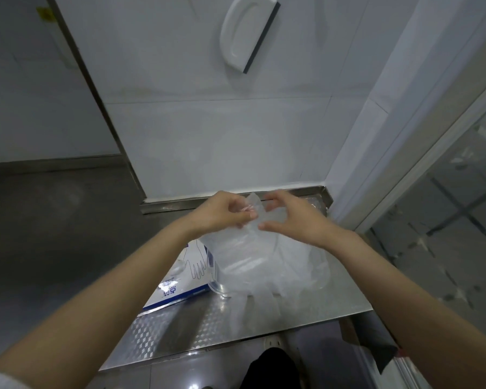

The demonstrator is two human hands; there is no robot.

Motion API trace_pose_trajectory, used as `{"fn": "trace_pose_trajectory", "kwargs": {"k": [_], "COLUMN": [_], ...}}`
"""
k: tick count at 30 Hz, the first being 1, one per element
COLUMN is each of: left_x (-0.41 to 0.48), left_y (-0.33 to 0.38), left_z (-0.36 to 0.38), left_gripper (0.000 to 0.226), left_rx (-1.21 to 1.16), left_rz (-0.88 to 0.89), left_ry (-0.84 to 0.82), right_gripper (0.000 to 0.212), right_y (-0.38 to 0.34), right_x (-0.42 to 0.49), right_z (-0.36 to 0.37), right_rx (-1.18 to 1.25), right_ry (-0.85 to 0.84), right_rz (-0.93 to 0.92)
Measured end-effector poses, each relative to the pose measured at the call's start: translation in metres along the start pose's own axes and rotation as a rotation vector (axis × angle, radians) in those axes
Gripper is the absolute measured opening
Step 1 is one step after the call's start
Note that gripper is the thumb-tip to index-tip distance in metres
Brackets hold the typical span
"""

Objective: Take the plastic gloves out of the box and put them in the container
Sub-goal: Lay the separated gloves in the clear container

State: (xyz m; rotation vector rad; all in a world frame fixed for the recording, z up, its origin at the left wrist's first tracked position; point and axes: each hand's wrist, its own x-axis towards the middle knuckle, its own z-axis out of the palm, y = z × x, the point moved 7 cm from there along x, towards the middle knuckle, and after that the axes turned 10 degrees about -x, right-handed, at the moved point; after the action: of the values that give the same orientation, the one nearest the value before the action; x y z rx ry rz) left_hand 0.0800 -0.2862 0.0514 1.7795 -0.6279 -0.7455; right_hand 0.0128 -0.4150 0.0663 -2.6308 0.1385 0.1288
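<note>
A bunch of clear plastic gloves (264,259) hangs in the air over a clear plastic container (219,289) on the steel shelf. My left hand (225,211) pinches the bunch's top edge between thumb and fingertips. Just to the right of that edge is my right hand (295,217), its thumb and fingers spread apart in a curve, the thumb tip against the plastic. The white and blue glove box (180,279), printed with a glove outline, lies on the shelf to the left of the container. The gloves hide most of the container.
The steel shelf (197,327) stands in a corner of white tiled walls, with a raised lip at the back. A white scraper (247,32) hangs on the wall above. A glass-panelled frame (432,192) is on the right, the grey floor on the left.
</note>
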Motion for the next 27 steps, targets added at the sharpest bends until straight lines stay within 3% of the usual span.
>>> {"fn": "trace_pose_trajectory", "kwargs": {"k": [2,4,9,13,15,18,22,27], "left_x": [0.004,0.009,-0.007,-0.037,-0.046,-0.042,-0.033,-0.02], "left_y": [0.007,0.016,0.071,0.088,0.07,0.024,-0.018,-0.058], "left_z": [-0.002,-0.012,-0.03,-0.025,-0.02,-0.01,0.013,0.033], "left_gripper": [0.023,0.021,0.022,0.027,0.033,0.042,0.034,0.039], "left_rx": [0.078,0.192,0.05,0.074,0.171,0.428,0.871,1.216], "left_rz": [0.003,0.05,0.363,0.577,0.638,0.568,0.476,0.194], "left_ry": [-0.014,0.063,0.419,0.422,0.334,0.175,-0.002,-0.208], "right_gripper": [0.027,0.01,0.006,0.009,0.011,0.017,0.024,0.028], "right_y": [0.005,0.009,-0.007,-0.027,-0.027,-0.015,0.005,0.022], "right_x": [0.006,0.008,-0.018,-0.051,-0.057,-0.052,-0.034,-0.014], "right_z": [-0.003,-0.018,-0.08,-0.091,-0.074,-0.03,0.037,0.087], "right_rx": [0.04,0.089,0.159,0.003,-0.077,-0.186,-0.331,-0.324], "right_ry": [0.036,0.181,0.762,0.936,0.848,0.569,0.115,-0.123], "right_rz": [0.019,0.041,-0.053,-0.229,-0.323,-0.361,-0.188,-0.025]}}
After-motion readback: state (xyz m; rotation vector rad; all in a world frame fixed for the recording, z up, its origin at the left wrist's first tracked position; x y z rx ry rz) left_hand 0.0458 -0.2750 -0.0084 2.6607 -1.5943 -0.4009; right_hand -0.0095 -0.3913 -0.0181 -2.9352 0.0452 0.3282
